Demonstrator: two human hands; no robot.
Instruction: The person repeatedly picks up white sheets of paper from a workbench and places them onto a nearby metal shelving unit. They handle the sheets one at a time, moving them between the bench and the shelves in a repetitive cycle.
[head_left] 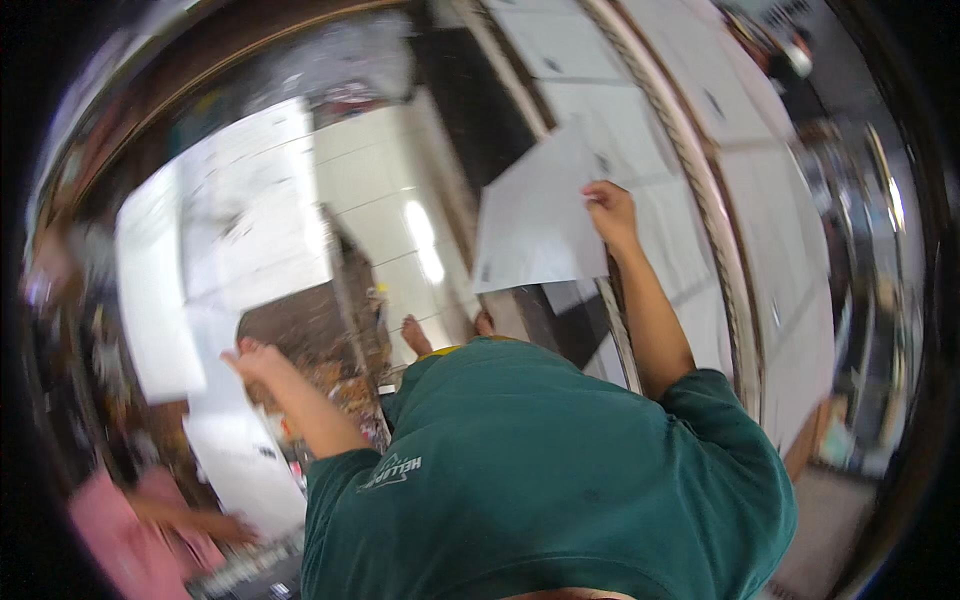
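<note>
One white sheet point(535, 225) hangs left of the right hand point(610, 210), pinched at its right edge, far ahead. Left hand point(250, 358) sits nearer, seemingly loosely closed and empty, though blurred.

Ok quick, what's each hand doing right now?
Left hand: empty as far as shows, raised, too blurred to tell open or closed.
Right hand: closed on a white sheet.

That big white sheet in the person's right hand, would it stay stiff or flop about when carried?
The white sheet is likely light and floppy: it looks thin and wide, and the right hand pinches only one edge. It seems to hang fairly flat, so perhaps slightly stiff paper.
</note>
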